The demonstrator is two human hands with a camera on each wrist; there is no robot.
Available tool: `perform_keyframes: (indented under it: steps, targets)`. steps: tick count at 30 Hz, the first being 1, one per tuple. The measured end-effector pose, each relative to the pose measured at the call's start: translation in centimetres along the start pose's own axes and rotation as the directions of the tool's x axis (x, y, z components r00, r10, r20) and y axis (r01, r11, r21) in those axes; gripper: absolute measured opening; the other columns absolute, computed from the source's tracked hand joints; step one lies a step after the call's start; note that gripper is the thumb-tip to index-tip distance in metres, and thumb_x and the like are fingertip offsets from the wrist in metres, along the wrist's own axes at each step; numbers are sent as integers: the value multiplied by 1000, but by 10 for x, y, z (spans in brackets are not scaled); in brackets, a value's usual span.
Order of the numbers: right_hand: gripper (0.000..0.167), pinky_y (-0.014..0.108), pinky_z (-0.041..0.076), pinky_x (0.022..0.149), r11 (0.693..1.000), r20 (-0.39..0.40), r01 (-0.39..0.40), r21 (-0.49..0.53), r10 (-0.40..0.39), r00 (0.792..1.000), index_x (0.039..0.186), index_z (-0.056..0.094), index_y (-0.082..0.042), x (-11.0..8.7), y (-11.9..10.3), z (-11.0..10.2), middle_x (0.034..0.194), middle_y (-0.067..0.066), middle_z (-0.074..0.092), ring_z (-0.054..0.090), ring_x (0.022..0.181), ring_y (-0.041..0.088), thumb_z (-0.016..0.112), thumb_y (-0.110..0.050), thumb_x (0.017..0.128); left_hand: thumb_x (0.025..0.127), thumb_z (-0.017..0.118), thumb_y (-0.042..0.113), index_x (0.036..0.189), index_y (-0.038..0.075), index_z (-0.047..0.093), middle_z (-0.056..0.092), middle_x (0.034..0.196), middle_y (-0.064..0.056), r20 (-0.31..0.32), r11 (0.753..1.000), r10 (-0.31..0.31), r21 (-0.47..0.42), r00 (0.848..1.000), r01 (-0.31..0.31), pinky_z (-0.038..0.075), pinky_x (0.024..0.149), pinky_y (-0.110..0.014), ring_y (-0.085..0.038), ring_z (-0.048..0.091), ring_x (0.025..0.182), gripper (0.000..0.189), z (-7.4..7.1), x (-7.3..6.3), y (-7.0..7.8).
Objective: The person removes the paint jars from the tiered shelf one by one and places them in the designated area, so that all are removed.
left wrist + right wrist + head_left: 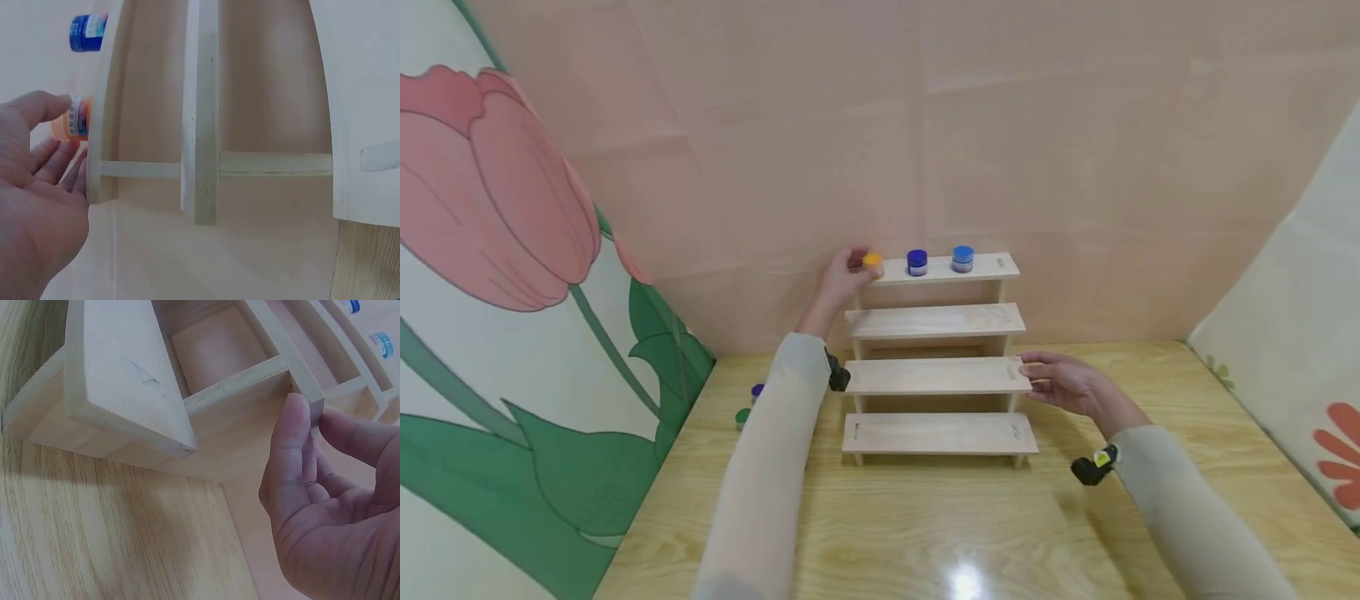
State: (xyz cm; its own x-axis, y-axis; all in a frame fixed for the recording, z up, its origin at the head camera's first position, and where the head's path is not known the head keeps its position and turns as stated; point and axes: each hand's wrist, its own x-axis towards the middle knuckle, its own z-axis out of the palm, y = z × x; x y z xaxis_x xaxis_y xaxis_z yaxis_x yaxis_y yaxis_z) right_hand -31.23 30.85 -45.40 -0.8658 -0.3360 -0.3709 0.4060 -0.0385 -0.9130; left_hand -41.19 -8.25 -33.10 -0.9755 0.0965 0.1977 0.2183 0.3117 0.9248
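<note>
A small jar with an orange lid (872, 262) stands at the left end of the top board of a stepped wooden rack (936, 377). My left hand (841, 279) pinches this orange jar (77, 119) between thumb and fingers. On the same board, a dark blue jar (917, 262) and a lighter blue jar (963, 259) stand to its right. My right hand (1067, 383) grips the right end of the rack's second board from the bottom; in the right wrist view, its thumb and fingers (292, 450) pinch the board's corner.
Left of the rack, partly hidden by my left sleeve, a green-lidded jar (742, 416) and a purple-lidded jar (757, 390) sit on the wooden table (970, 517). A covered wall (1075, 167) rises behind the rack, with flower-patterned panels at both sides.
</note>
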Motion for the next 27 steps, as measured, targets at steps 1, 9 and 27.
perform_keyframes:
  steps: [1,9,27]
  targets:
    - [17,27,61,78,1000,-3,-2,5,2,1000,117,58,-18,0,0,0,96,1,70,67,84,13,61,-11,102,91,74,9,143,3,51,56,142,-16,2,1000,-2,13,1000,2,48,107,-36,-30,55,128,57,1,0,1]
    - [22,28,61,81,1000,-16,-15,7,15,1000,122,55,-16,-1,-1,2,97,2,70,66,84,13,63,-12,101,92,73,8,141,1,53,60,135,-18,-6,991,14,132,1000,-13,47,108,-36,-30,56,124,53,5,-1,5]
    - [20,26,61,79,1000,-11,8,14,-8,1000,120,54,-17,-1,2,1,96,0,70,67,85,12,60,-10,102,87,80,13,126,5,63,66,120,-10,-72,993,85,89,994,-78,53,94,-28,-24,62,113,43,1,-17,17]
